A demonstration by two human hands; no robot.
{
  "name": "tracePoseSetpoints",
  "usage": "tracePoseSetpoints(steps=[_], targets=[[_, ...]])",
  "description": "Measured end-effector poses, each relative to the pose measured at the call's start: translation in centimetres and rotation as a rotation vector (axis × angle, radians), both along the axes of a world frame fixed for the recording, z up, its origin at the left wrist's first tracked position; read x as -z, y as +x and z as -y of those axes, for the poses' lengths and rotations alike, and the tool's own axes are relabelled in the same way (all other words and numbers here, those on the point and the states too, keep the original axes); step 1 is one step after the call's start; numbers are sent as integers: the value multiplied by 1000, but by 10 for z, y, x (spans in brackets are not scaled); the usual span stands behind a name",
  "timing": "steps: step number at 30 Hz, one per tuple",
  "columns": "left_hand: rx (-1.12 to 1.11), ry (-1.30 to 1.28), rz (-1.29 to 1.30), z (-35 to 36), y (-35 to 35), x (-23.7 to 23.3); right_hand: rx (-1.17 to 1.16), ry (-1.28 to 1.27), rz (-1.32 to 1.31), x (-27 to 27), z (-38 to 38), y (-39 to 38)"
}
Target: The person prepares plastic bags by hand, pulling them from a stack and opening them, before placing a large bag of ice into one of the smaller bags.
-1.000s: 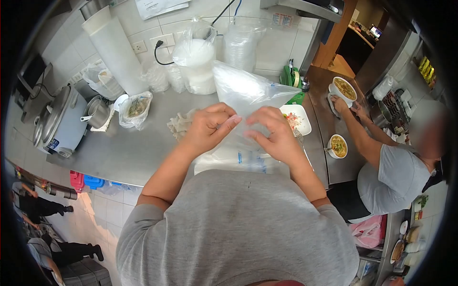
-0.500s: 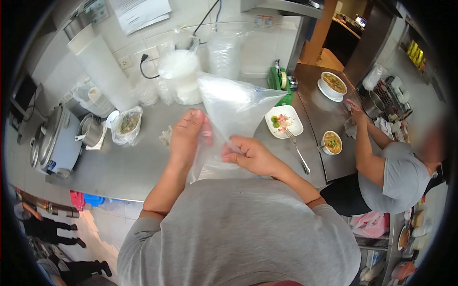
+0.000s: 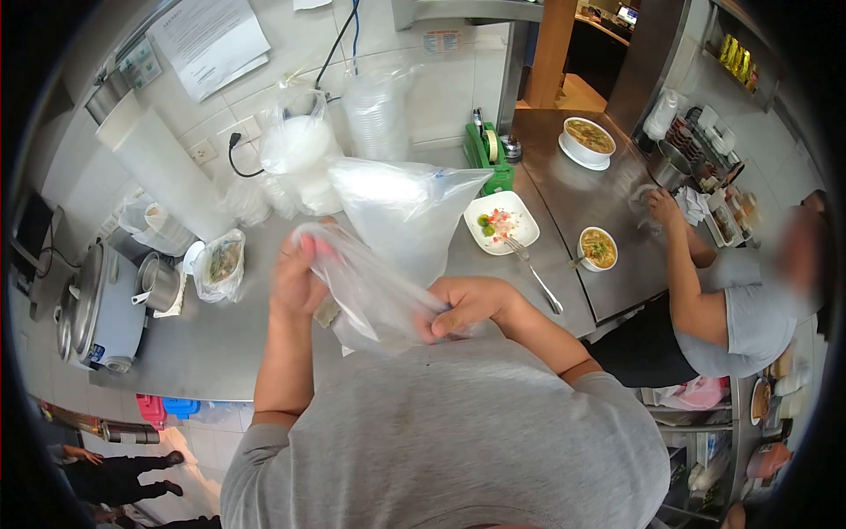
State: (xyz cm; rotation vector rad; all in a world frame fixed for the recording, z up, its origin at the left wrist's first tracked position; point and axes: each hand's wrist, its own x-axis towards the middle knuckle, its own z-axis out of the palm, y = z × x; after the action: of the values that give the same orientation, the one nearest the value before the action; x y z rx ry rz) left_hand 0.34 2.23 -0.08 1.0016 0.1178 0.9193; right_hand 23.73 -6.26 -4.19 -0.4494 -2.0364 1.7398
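Note:
A clear plastic bag (image 3: 374, 286) is stretched between my two hands, close to my chest. My left hand (image 3: 298, 273) is closed on its upper left edge. At its lower right, my right hand (image 3: 471, 302) pinches the film between thumb and fingers. Just beyond lies a larger clear plastic bag (image 3: 401, 212) with white contents that I cannot make out. To the right of it, a white square dish (image 3: 526, 212) holds chopped red and white bits and green pieces, with a fork (image 3: 538, 280) resting on its rim.
Bagged plastic containers (image 3: 304, 150) stand along the wall, beside a green tape dispenser (image 3: 490, 159). Two bowls of soup, one large (image 3: 589, 138) and one small (image 3: 599, 249), sit rightward. A co-worker (image 3: 749, 304) stands at right. A rice cooker (image 3: 110, 300) is at far left.
My left hand has moved left and drawn the bag's film out, away from the larger bag. My right hand has come slightly nearer to me. The view has shifted a little.

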Motion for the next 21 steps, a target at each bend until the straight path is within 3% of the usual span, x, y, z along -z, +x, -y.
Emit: tracePoseSetpoints(steps=[2,5,8,10,13,15,17,21], targets=[[-37,-229,23,-12,-8,-4,205,-82,-559,21,-2,12],[-187,-387,-84,-24,1,-18,199,-301,-1138,-7,-23,31],[-180,-130,-86,-65,20,-19,550,-432,-1180,-39,-42,25],[-352,50,-240,-94,35,-16,699,-510,-1087,-31,-67,28],[-391,-37,-422,-148,49,41,631,-664,-1043,18,-95,34],[-284,-163,-464,-137,56,50,545,-732,-1056,45,-108,41],[-177,-285,-474,-139,60,96,410,-757,-1093,72,-113,49],[-244,-252,-342,-103,68,106,565,-729,-1045,52,-100,35]])
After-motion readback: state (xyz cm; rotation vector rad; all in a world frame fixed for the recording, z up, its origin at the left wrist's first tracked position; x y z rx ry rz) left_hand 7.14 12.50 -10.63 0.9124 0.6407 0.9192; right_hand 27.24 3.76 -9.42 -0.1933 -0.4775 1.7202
